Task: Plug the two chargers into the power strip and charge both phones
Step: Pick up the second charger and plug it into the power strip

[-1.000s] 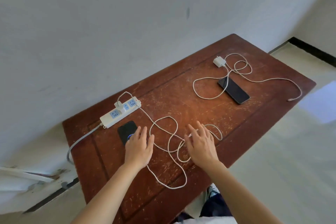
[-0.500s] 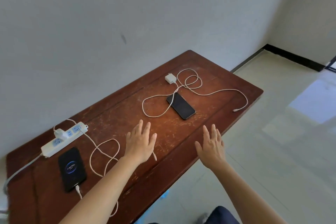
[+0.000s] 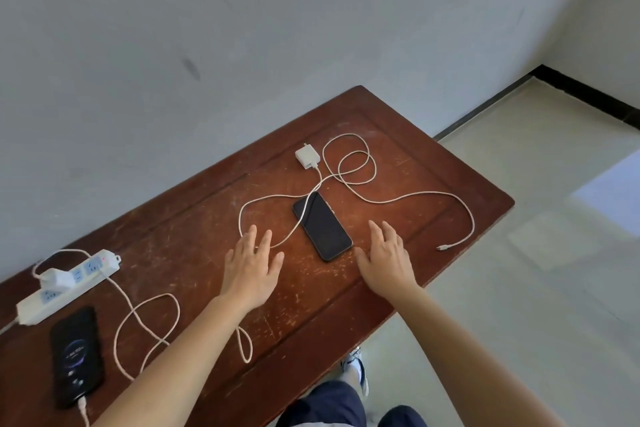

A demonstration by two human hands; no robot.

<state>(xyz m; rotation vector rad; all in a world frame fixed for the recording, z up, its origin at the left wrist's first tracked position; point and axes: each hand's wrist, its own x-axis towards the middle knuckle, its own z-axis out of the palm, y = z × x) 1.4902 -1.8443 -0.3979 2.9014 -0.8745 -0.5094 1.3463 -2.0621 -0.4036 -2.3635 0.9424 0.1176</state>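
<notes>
A white power strip (image 3: 65, 284) lies at the table's left with one white charger (image 3: 57, 277) plugged into it. Its cable (image 3: 145, 326) loops across the wood to a black phone (image 3: 76, 355) with a lit screen at the near left. A second white charger (image 3: 307, 157) lies loose at the back, its long cable (image 3: 356, 163) coiled, the free plug end (image 3: 443, 247) near the right edge. A dark-screened phone (image 3: 322, 225) lies between my hands. My left hand (image 3: 251, 269) is open just left of it; my right hand (image 3: 386, 260) is open just right of it.
The brown wooden table (image 3: 415, 163) stands against a pale wall. Its right and near edges drop to a tiled floor (image 3: 536, 288). My legs and a shoe (image 3: 355, 367) show below the near edge.
The view has swung right, from the power strip toward the second phone. Both open hands have moved to either side of the dark phone. The left phone's screen is lit.
</notes>
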